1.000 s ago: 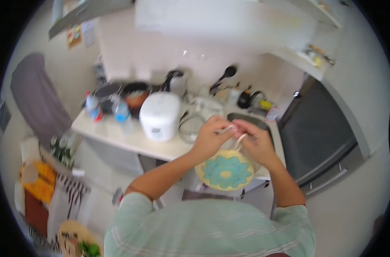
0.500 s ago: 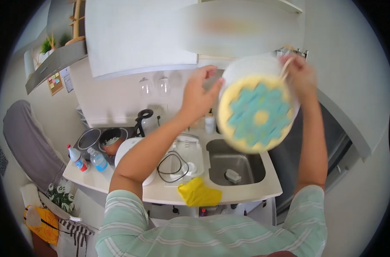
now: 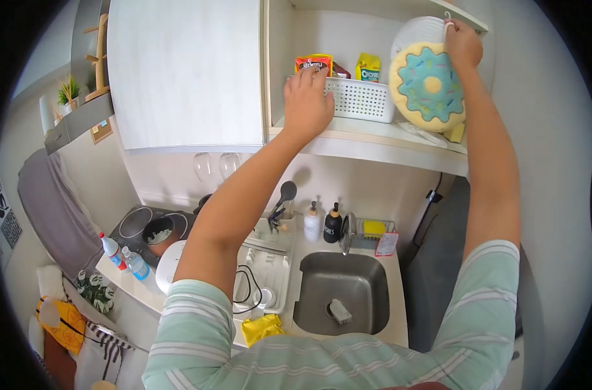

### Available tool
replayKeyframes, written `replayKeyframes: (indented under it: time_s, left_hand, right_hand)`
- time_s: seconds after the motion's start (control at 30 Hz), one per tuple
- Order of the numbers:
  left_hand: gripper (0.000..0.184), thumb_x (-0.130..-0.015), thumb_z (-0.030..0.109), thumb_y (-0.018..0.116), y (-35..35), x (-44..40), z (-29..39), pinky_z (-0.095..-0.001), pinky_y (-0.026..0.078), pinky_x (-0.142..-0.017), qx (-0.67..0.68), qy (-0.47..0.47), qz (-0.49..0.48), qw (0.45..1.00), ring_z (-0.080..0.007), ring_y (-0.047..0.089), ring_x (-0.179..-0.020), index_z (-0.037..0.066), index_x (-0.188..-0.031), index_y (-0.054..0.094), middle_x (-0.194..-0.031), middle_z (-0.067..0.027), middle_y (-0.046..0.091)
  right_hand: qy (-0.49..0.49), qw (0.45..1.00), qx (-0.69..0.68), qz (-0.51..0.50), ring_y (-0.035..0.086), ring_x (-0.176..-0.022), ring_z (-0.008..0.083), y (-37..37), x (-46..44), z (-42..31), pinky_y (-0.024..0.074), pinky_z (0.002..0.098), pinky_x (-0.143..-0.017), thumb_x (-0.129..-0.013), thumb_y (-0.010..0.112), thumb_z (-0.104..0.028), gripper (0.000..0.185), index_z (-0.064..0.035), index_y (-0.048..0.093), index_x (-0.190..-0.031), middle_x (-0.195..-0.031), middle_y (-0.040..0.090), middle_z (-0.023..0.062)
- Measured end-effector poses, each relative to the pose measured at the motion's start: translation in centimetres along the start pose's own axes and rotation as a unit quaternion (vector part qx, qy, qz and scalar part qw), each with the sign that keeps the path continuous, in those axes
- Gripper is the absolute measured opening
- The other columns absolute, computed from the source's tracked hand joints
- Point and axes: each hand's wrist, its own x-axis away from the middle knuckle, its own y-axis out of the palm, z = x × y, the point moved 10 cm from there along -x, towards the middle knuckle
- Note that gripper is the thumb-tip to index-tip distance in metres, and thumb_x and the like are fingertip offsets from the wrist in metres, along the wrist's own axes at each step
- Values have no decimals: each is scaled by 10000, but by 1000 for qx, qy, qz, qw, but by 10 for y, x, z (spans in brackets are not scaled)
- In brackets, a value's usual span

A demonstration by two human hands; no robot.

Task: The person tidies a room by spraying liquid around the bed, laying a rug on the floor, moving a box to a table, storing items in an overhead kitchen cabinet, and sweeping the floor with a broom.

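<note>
At the upper right, my right hand [image 3: 463, 47] is closed at the top edge of a donut-shaped plush piece [image 3: 432, 84], yellow with teal icing. A round white piece [image 3: 414, 31] shows behind it, and a small white hook [image 3: 447, 15] sticks up above my fingers. The plush hangs upright at the right end of the open shelf [image 3: 374, 133]. My left hand [image 3: 307, 104] has its fingers spread at the left end of a white perforated basket [image 3: 362, 101]. They overlap a red packet [image 3: 314, 61]; whether they touch it I cannot tell. A green-yellow packet [image 3: 368, 67] stands farther right in the basket.
A white cabinet door [image 3: 185, 71] is left of the shelf. Below are a sink [image 3: 342, 286], two soap dispensers [image 3: 322, 224], a dish rack [image 3: 270, 260], a yellow cloth [image 3: 262, 329], bottles [image 3: 136, 263] and a pot [image 3: 159, 235]. Some clear plastic [image 3: 426, 134] lies under the plush.
My right hand has raised the plush piece up and right to the shelf. My left hand has moved up to the basket. The view has tilted up, showing the shelf's contents.
</note>
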Motion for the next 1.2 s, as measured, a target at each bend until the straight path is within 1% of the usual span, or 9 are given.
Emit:
replayKeyframes:
  time_s: [0.13,0.23,0.33,0.43,0.67,0.83,1.03,1.13,1.2]
  left_hand:
    - [519,-801,233,565,27,5,-11,-539,204,-1013,-55,-26,-53,997,-330,319,-1222,82,-1270,403,-1272,-143,405]
    - [532,-821,270,547,36,10,-15,-543,172,-1027,-65,-45,-86,993,-339,282,-1249,96,-1296,381,-1289,-145,388]
    - [547,-836,304,533,46,11,-21,-544,152,-1032,-78,-50,-118,989,-350,251,-1268,106,-1317,362,-1295,-165,368]
    - [573,-838,330,535,49,8,-29,-544,137,-1037,-43,-108,-173,978,-370,214,-1283,113,-1333,344,-1300,-201,335]
    - [640,-816,330,572,52,14,-41,-538,132,-1040,-67,-125,-131,981,-408,152,-1292,105,-1352,304,-1320,-244,273]
    - [636,-818,299,566,47,11,-34,-534,129,-1045,-79,-85,-98,988,-403,160,-1291,87,-1352,292,-1341,-206,285]
    - [568,-799,235,585,39,9,-33,-540,156,-1036,-32,-96,-91,991,-398,215,-1261,75,-1292,355,-1301,-169,341]
    - [521,-795,218,587,35,8,-34,-541,171,-1030,-19,-94,-70,993,-398,234,-1249,68,-1252,386,-1275,-166,359]
    - [496,-794,203,587,36,9,-34,-533,188,-1027,-8,-95,-61,994,-400,241,-1244,65,-1232,400,-1264,-167,366]
  right_hand:
    - [-123,992,24,5,598,-812,331,42,-11,-3,466,401,-729,-797,510,-339,263,-196,678,-941,-894,643,115]
    - [-187,978,-80,-47,598,-836,324,86,-8,-1,462,399,-752,-804,502,-314,261,-182,678,-945,-917,641,116]
    - [-151,981,-32,-119,619,-780,237,141,-8,5,462,325,-746,-815,520,-296,265,-134,676,-953,-876,662,87]
    - [-28,972,-139,-186,615,-820,259,197,-12,17,456,339,-771,-819,487,-272,252,-181,683,-948,-900,657,96]
    - [-25,958,-110,-265,614,-839,245,265,-17,-1,464,324,-762,-796,512,-305,234,-231,688,-933,-919,656,78]
    - [-44,948,-72,-306,616,-866,241,301,15,-23,467,322,-784,-768,545,-346,249,-222,692,-926,-919,660,76]
    - [31,957,-102,-268,603,-925,254,293,10,-11,460,329,-788,-739,571,-361,295,-172,688,-934,-960,653,90]
    - [4,974,-19,-227,592,-953,266,282,-4,-11,463,334,-814,-754,564,-364,296,-191,676,-967,-1001,643,75]
    - [-29,960,19,-278,589,-957,274,296,0,-13,462,339,-815,-768,540,-353,304,-174,669,-977,-1000,642,77]
